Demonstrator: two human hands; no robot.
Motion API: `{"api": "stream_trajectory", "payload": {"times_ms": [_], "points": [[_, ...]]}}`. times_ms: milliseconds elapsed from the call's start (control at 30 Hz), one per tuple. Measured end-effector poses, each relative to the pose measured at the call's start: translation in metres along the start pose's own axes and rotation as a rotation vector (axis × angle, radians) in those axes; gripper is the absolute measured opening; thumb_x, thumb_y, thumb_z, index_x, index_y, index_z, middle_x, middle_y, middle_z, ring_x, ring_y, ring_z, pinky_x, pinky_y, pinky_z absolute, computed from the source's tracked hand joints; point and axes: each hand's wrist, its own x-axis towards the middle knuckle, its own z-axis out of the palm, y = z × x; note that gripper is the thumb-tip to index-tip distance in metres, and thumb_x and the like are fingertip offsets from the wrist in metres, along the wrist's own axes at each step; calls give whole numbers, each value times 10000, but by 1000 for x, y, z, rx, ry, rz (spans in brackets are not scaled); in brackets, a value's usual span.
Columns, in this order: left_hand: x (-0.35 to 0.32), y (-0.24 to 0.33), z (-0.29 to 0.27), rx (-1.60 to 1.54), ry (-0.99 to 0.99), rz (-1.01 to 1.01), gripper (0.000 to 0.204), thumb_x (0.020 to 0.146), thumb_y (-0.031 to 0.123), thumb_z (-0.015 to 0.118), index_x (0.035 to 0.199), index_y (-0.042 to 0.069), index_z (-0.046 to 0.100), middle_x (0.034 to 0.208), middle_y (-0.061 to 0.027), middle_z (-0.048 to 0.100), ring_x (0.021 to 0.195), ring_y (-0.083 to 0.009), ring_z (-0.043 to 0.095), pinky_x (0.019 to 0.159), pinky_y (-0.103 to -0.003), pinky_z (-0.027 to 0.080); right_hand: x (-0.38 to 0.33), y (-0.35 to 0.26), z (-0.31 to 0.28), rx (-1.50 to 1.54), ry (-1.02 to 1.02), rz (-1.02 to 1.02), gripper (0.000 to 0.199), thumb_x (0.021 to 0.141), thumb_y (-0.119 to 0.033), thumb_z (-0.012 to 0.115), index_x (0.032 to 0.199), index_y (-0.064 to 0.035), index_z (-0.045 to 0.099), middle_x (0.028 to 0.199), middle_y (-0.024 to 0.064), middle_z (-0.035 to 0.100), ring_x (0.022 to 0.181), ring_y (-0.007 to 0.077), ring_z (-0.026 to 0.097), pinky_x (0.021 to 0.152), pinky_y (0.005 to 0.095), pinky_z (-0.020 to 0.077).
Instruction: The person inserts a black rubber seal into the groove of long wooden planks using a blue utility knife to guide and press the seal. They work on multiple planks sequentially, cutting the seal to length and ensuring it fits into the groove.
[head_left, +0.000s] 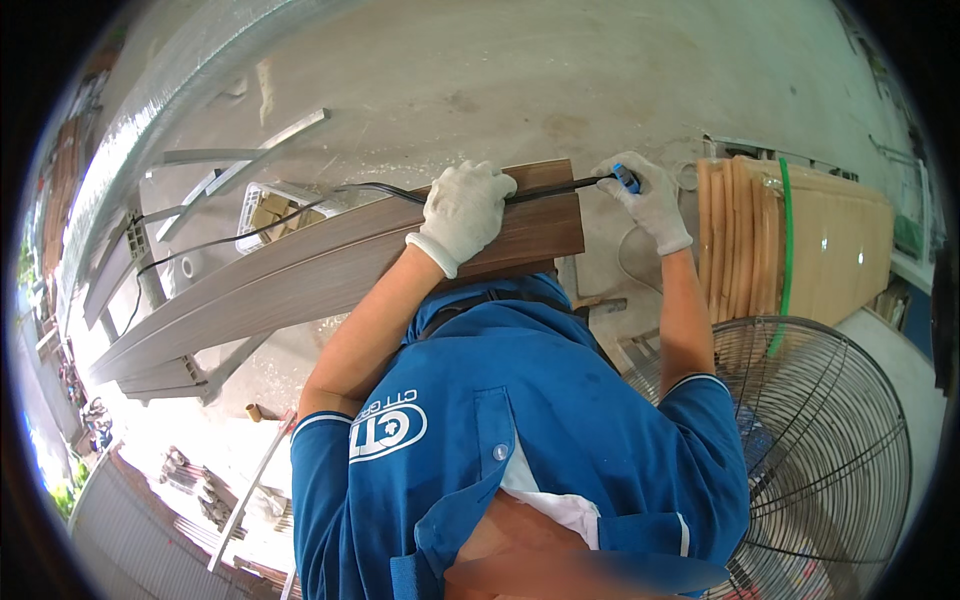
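Observation:
A long brown wood-grain panel [330, 258] stretches from the far left to just in front of my body. My left hand [462, 215], in a white glove, is closed over a flexible black strip [550, 189] on the panel near its right end. The strip runs past that end to my right hand [650, 205], also gloved. Between the right fingers and thumb is a small blue tool [627, 178], touching or very near the strip's end; its exact kind is unclear. The palms and undersides of the fingers are hidden.
A white crate [265, 215] with brown blocks stands beyond the panel. Metal bars [245, 165] lie at the upper left. To the right are stacked tan boards [800, 235] with a green strap [786, 240]. A large wire-caged fan [830, 450] stands close by my right arm.

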Motion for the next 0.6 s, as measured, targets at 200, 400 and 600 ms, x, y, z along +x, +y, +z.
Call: {"api": "stream_trajectory", "payload": {"times_ms": [200,400,600], "points": [[-5,8,3,-61,52,11,173,912,200,682,1060,148,755,1015,-118,696,1030,-350,636,908,-485,524,0,7,-3,90,9,-63,161,857,26,773,997,-46,738,965,20,724,893,114,653,815,277,522],[-4,17,13,116,65,-29,178,922,221,675,1068,155,753,1050,-115,695,1062,-339,631,908,-480,522,0,1,-5,141,55,-52,181,856,15,780,1017,-60,740,970,29,734,870,132,655,809,290,523],[-3,24,1,31,41,-90,168,912,189,675,1051,150,760,1044,-116,692,1064,-346,630,924,-488,516,5,-24,-19,65,92,-215,171,856,14,768,1008,-54,732,987,50,742,888,171,684,811,305,534]]}}
